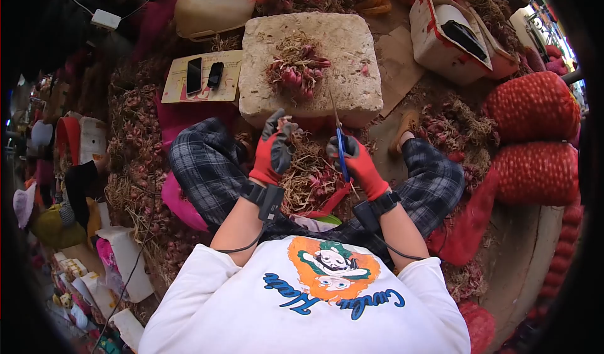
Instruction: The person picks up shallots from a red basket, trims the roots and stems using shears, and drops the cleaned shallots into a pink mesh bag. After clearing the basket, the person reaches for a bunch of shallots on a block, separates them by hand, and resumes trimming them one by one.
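Observation:
My right hand (357,159), in a red and grey glove, is closed around a pair of blue-handled scissors (341,145). Their thin blades point up toward the front edge of a pale foam block (264,46). My left hand (273,149), gloved alike, is raised just before that block with its fingers curled. Something small and pinkish-tan shows at its fingertips, too small to name. On top of the block lies a bunch of shallots (299,71) with dry stalks. More shallots with stalks (308,171) are heaped between my legs, below both hands.
Left of the block, a board (173,77) bears a phone (194,75) and a small black device (216,75). A beige basin (214,8) stands behind. At right are a foam box (440,46) and full red mesh sacks (531,109). Loose shallots (135,146) cover the left floor.

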Demonstrator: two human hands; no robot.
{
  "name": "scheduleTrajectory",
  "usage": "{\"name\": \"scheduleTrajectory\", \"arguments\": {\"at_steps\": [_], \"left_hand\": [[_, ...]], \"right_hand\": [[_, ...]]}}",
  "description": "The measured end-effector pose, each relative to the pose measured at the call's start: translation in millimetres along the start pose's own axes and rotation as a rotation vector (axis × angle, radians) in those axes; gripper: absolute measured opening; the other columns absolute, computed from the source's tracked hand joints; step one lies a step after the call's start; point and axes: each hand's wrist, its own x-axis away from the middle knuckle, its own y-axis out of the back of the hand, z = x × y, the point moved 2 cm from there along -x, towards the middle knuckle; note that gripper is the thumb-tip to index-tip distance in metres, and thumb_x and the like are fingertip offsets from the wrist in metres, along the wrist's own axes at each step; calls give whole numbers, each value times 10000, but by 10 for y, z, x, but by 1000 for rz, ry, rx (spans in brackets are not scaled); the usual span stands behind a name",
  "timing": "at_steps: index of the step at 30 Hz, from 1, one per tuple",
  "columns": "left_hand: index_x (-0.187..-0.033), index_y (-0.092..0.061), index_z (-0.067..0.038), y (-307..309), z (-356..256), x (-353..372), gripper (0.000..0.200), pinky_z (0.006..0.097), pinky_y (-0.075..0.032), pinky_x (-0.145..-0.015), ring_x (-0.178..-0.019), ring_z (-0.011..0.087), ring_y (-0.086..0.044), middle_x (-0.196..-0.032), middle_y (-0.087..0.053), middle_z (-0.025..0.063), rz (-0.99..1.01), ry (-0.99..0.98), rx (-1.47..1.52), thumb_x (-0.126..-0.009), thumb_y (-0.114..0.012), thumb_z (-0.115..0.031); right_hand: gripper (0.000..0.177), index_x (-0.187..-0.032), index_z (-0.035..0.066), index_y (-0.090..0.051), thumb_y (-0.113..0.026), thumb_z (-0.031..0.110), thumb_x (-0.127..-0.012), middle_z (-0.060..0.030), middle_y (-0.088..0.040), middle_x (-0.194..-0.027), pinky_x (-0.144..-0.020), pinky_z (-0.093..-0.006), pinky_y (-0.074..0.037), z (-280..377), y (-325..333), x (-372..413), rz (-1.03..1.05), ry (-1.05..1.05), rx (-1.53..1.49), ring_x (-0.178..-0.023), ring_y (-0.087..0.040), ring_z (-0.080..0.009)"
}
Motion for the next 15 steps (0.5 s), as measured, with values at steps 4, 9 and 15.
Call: {"name": "scheduleTrajectory", "arguments": {"at_steps": [4, 9, 15], "left_hand": [[-1222, -467, -29, 159, 611, 431, 328, 325, -449, -898, -1022, 188, -553, -1092, -550, 85, 103, 328, -13, -971, -441, -238], [-1161, -536, -55, -137, 608, 632, 240, 268, -444, -832, -982, 137, -543, -1076, -579, 47, 236, 340, 241, -950, -467, -148], [-1083, -586, -4, -219, 407, 578, 301, 237, -443, -771, -846, 62, -530, -989, -614, 20, 355, 558, -248, -901, -589, -244]], "right_hand": [[402, -1097, 8, -529, -700, 150, -761, -46, -605, -951, -782, -308, -474, -126, -273, 157, -9, 85, 344, -875, -572, -138], [295, -1019, 35, -586, -674, 158, -766, -24, -621, -852, -656, -280, -487, -565, -48, 201, -33, -194, 17, -735, -589, -132], [230, -993, 49, -600, -671, 147, -797, 0, -611, -795, -532, -208, -432, -586, 70, 280, -36, -133, -22, -636, -544, -50]]}}
